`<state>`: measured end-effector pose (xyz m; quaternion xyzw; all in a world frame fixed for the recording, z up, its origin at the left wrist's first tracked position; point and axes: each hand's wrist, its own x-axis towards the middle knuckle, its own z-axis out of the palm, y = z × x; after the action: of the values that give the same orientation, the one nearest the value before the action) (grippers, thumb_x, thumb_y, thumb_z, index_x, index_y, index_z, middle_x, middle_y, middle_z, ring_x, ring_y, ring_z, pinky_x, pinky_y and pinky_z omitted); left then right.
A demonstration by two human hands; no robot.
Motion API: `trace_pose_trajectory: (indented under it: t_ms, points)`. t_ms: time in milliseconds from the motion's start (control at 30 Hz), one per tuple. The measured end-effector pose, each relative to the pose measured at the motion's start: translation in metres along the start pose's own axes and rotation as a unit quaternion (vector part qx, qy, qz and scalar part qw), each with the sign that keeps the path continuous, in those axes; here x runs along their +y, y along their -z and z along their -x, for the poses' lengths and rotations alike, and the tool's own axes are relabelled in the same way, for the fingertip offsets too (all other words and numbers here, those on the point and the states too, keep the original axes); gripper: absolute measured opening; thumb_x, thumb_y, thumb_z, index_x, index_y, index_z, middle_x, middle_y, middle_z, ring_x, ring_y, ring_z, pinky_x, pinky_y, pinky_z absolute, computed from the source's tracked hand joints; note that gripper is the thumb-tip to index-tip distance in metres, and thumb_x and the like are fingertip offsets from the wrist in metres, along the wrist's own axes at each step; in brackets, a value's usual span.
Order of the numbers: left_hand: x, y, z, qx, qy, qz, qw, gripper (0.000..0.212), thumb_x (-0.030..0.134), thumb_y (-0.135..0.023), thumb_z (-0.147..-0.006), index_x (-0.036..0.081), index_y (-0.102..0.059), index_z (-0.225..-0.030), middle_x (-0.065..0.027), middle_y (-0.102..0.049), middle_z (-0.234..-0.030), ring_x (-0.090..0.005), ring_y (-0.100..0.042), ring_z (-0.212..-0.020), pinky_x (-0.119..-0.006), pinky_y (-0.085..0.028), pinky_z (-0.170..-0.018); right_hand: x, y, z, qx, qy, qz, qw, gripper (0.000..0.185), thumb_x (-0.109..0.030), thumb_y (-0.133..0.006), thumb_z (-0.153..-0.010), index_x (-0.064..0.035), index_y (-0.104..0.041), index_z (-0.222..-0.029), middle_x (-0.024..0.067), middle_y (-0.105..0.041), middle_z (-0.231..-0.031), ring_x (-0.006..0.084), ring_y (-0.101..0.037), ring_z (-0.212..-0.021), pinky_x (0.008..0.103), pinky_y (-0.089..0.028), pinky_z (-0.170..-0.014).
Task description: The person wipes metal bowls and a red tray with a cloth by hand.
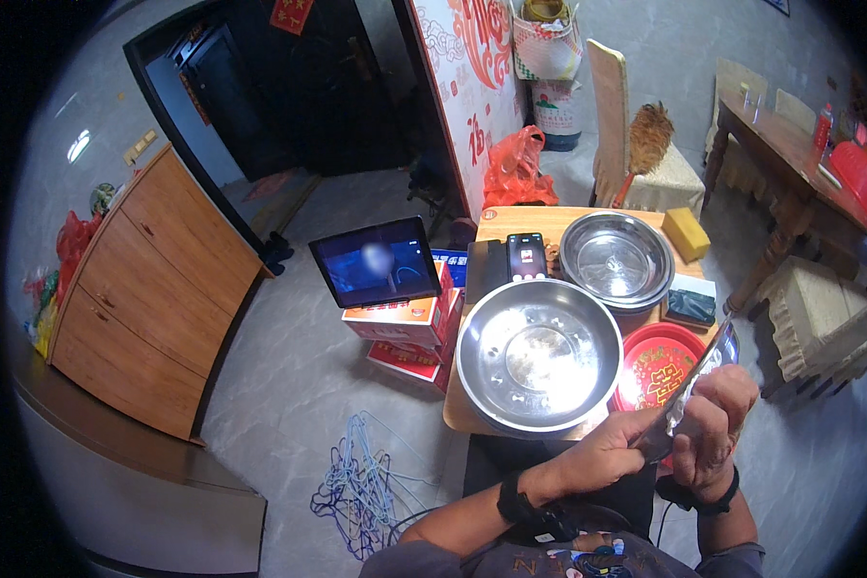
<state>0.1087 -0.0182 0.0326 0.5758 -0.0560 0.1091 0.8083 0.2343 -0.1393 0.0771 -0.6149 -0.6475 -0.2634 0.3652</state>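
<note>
A shiny metal object (722,347), seen almost edge-on, is tilted above the right edge of a small wooden table (506,221); its exact kind cannot be told. My left hand (607,448) grips its lower end. Against its face, my right hand (715,419) presses a crumpled whitish wad, perhaps cloth or foil. Beneath the object lies a red round tray (650,354) with gold decoration. A large stainless steel basin (542,354) stands left of my hands, and behind it is a smaller stack of steel basins (616,261).
A yellow sponge (686,235), a dark pad on a white box (690,302) and a smartphone (526,256) lie on the table. Left of it, a tablet (376,261) rests on cartons (404,321). Wire hangers (365,484) lie on the floor. A chair (665,189) holds a feather duster (650,137).
</note>
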Motion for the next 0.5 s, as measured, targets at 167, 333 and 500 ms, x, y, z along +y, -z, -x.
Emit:
trace_pose_trajectory:
  t_ms: [167,333,500]
  points:
    - [0.0,0.001,0.0,-0.015,0.004,-0.01,1.0,0.063,-0.004,-0.049,-0.073,0.003,-0.05,-0.136,0.0092,-0.04,-0.07,-0.0022,-0.036,-0.061,-0.019,-0.029,-0.055,0.017,-0.004,0.005,0.048,-0.078,0.002,0.996,0.023,-0.02,-0.054,-0.082,-0.006,-0.055,-0.1,0.015,-0.047,-0.106,0.0303,-0.047,-0.097,0.0437,-0.038,-0.088]
    - [-0.001,0.0,0.0,-0.015,0.015,-0.002,1.0,0.059,-0.003,-0.05,-0.075,0.003,-0.053,-0.134,0.0095,-0.043,-0.071,-0.0018,-0.035,-0.06,-0.019,-0.028,-0.055,0.02,-0.009,-0.001,0.105,-0.159,-0.066,0.979,0.019,-0.007,-0.052,-0.081,-0.0037,-0.054,-0.1,0.0147,-0.047,-0.099,0.0267,-0.048,-0.093,0.0362,-0.039,-0.085]
    - [0.0,-0.003,0.0,-0.004,0.016,0.024,1.0,0.06,-0.003,-0.05,-0.074,0.002,-0.052,-0.134,0.0097,-0.046,-0.075,-0.0013,-0.037,-0.063,-0.017,-0.03,-0.058,0.04,0.0,-0.008,0.143,-0.12,-0.073,0.98,0.018,-0.005,-0.051,-0.084,-0.0041,-0.053,-0.103,0.0115,-0.049,-0.095,0.0228,-0.048,-0.088,0.0323,-0.038,-0.083]
